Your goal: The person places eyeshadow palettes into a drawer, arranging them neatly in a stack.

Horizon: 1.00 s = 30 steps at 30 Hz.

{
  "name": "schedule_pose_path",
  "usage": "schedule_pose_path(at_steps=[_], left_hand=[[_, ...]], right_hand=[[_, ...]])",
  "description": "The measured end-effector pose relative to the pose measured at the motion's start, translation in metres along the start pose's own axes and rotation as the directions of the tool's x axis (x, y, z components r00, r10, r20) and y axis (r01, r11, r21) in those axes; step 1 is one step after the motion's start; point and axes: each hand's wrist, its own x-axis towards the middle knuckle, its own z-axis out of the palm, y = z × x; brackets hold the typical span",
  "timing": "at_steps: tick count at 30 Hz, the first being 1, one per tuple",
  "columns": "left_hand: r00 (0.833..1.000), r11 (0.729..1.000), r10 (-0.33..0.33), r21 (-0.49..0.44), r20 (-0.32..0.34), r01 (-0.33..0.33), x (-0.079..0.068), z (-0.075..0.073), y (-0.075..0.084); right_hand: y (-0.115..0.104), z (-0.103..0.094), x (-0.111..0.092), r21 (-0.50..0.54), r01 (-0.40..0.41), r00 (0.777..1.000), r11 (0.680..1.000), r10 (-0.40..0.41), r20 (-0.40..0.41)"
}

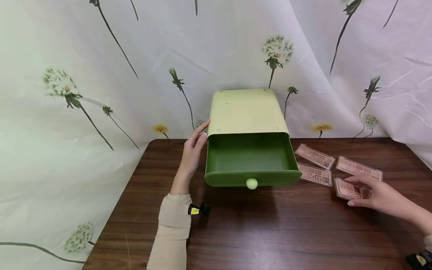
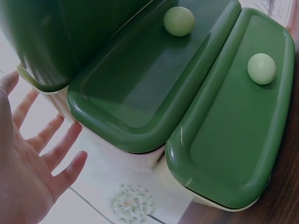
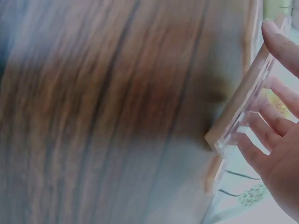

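1. Well, nearest comes the bare front of the tabletop, dark and wood-grained, at 6 o'clock from the pulled-out drawer.
2. Between 3 and 4 o'clock from that drawer, the right hand has its grip pinched on a makeup palette, thumb at the near edge. It is tilted; whether it is fully off the tabletop I cannot tell.
3. The step in hand, I judge, is picking up this palette; the next move seems to call for a secure pinch and a lift clear of its neighbours.
4. Just beyond, three other palettes lie from 10 to 1 o'clock of it.
5. At 9 o'clock from the drawer, the left hand has its fingers extended, apparently touching the box; its grip clasps nothing.
6. Under the pulled-out drawer, the left wrist view shows two closed drawers.
7. Farthest, at 12 o'clock, hangs a flowered sheet.
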Motion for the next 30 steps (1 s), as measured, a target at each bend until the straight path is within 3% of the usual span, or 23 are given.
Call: schedule_pose_path(at_steps=[7, 10, 14, 18, 20, 24, 27, 30], left_hand=[[1.0, 1.0, -0.018, 0.001, 0.014, 0.018, -0.001, 0.001, 0.002], [0.999, 0.999, -0.032, 0.016, 0.022, 0.031, -0.005, 0.003, 0.016], [0.999, 0.999, -0.041, 0.021, 0.022, 0.041, -0.009, 0.006, 0.034], [0.999, 0.999, -0.041, 0.02, 0.021, 0.041, -0.009, 0.006, 0.036], [0.999, 0.999, -0.041, 0.025, 0.021, 0.041, -0.009, 0.005, 0.035], [0.999, 0.999, -0.033, 0.022, 0.018, 0.033, -0.005, 0.002, 0.02], [1.0, 1.0, -0.024, 0.013, 0.016, 0.024, -0.002, 0.0, 0.006], [1.0, 1.0, -0.007, 0.017, 0.012, 0.006, -0.002, 0.0, 0.002]], right_hand=[[-0.016, -0.005, -0.004, -0.026, 0.021, 0.998, 0.999, -0.022, -0.057], [-0.024, -0.007, -0.004, -0.003, 0.041, 0.994, 0.999, -0.041, -0.099], [-0.036, -0.011, -0.002, -0.048, 0.059, 0.987, 0.997, -0.065, -0.144], [-0.05, -0.016, 0.002, -0.078, 0.058, 0.982, 0.995, -0.072, -0.177], [-0.058, -0.017, 0.003, -0.067, 0.058, 0.977, 0.996, -0.071, -0.202], [-0.074, -0.02, 0.005, -0.029, 0.069, 0.961, 0.997, -0.074, -0.266], [-0.085, -0.022, 0.009, -0.002, 0.092, 0.943, 0.996, -0.088, -0.322], [-0.096, -0.025, 0.014, 0.012, 0.12, 0.922, 0.993, -0.106, -0.371]])
